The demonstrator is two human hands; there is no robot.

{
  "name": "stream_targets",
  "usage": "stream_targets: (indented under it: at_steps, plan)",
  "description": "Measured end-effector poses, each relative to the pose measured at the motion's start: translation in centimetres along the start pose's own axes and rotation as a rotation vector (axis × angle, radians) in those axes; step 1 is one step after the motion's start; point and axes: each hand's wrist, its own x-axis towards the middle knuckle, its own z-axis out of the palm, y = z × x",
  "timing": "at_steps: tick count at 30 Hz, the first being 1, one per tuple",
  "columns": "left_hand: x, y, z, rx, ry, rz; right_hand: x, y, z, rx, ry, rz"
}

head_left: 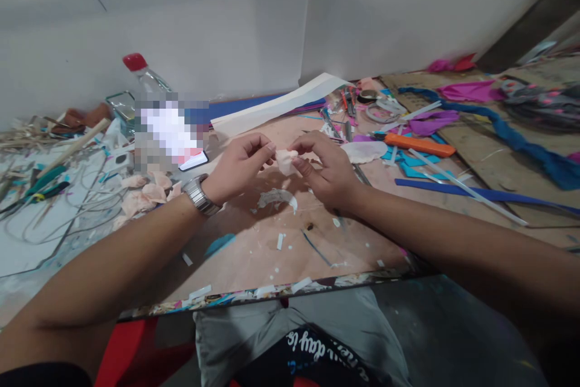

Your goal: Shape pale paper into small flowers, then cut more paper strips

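A small pale pink foam piece (pixel 285 160) is held above the middle of a wooden board (pixel 254 242). My left hand (pixel 238 166), with a metal watch on its wrist, pinches the piece's left side. My right hand (pixel 324 169) pinches its right side with thumb and fingers. A curled white scrap (pixel 276 198) lies on the board just under the hands. Several finished-looking pink foam petals (pixel 145 192) lie to the left of my left wrist.
A clear bottle with a red cap (pixel 142 76) stands at the back left beside tangled wires and tools (pixel 49 188). A white sheet (pixel 276 106), an orange cutter (pixel 419 145), blue strips (pixel 484 194) and purple scraps (pixel 466 91) lie to the right. Paper bits litter the board.
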Motion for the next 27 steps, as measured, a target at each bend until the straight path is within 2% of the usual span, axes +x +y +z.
stream_targets:
  at_steps: [3, 5, 7, 11, 18, 24, 27]
  plan:
    - [-0.17, 0.16, 0.13, 0.008, 0.008, 0.076, 0.12, 0.01, 0.00, 0.000, -0.039, -0.025]
    - [-0.33, 0.31, 0.22, 0.013, -0.049, 0.098, 0.18, -0.04, -0.03, 0.001, -0.061, -0.029]
    - [-0.44, 0.41, 0.30, 0.033, -0.099, 0.093, 0.18, -0.07, -0.05, -0.001, -0.074, -0.043]
    - [-0.46, 0.42, 0.42, 0.068, -0.090, 0.056, 0.03, 0.04, -0.03, -0.026, -0.076, -0.055]
    - [-0.46, 0.44, 0.41, -0.005, -0.133, 0.001, -0.12, -0.06, -0.02, -0.043, -0.079, -0.017]
    - [-0.39, 0.67, 0.09, -0.065, -0.124, -0.004, -0.19, -0.47, 0.03, -0.030, -0.004, 0.073]
    - [-0.34, 0.72, 0.03, -0.082, -0.125, -0.019, -0.29, -0.45, 0.04, -0.018, 0.007, 0.065]
